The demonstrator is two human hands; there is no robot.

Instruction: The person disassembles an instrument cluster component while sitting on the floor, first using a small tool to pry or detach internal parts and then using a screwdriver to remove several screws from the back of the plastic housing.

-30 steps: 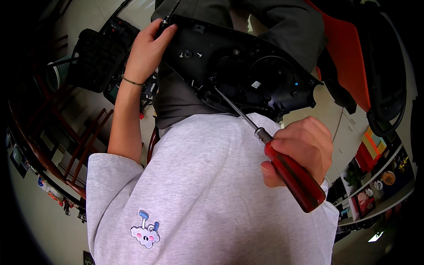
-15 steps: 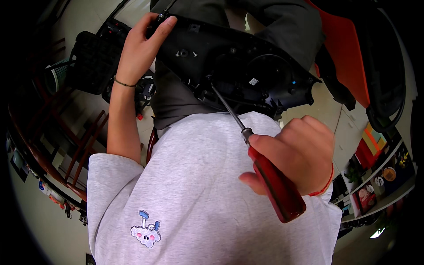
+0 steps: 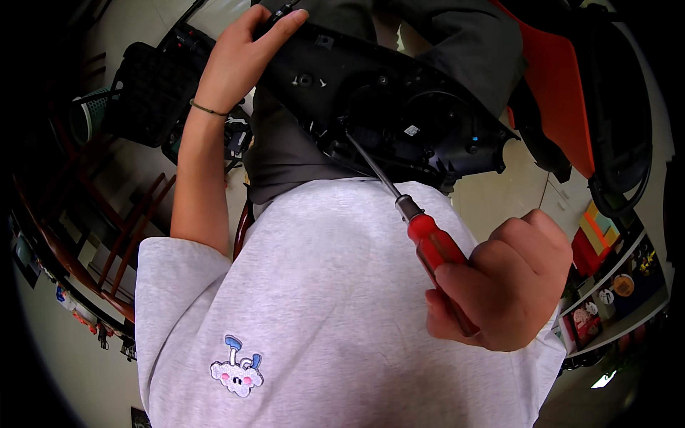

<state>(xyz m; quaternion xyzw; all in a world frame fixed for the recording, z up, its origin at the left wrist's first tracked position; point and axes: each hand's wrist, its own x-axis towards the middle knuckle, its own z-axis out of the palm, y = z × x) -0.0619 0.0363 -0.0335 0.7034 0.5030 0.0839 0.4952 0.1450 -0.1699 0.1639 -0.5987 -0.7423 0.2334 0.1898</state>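
My right hand [image 3: 515, 282] is wrapped around the handle of a screwdriver [image 3: 434, 246] with a red translucent grip and a long metal shaft. Its tip reaches the near part of a black molded plastic panel [image 3: 351, 65] lying across my lap; the exact contact point is too dark to make out. At the panel's far left corner, my left hand [image 3: 246, 53] grips the edge, thumb on top and fingers hidden. Small screws [image 3: 322, 83] rest on the panel's inner face, and a small white label [image 3: 412, 130] sticks to it farther right.
A large orange-and-black body part [image 3: 560, 85] stands at the right. On the left are an open black tool case [image 3: 146, 93], a green basket [image 3: 90, 118] and dark red wooden chair bars [image 3: 135, 246]. Shelves with colorful items [image 3: 621, 285] stand at the lower right.
My right hand has slid back along the screwdriver handle, down and to the right, uncovering its front part. The tip stays at nearly the same spot; the left hand and panel shift slightly.
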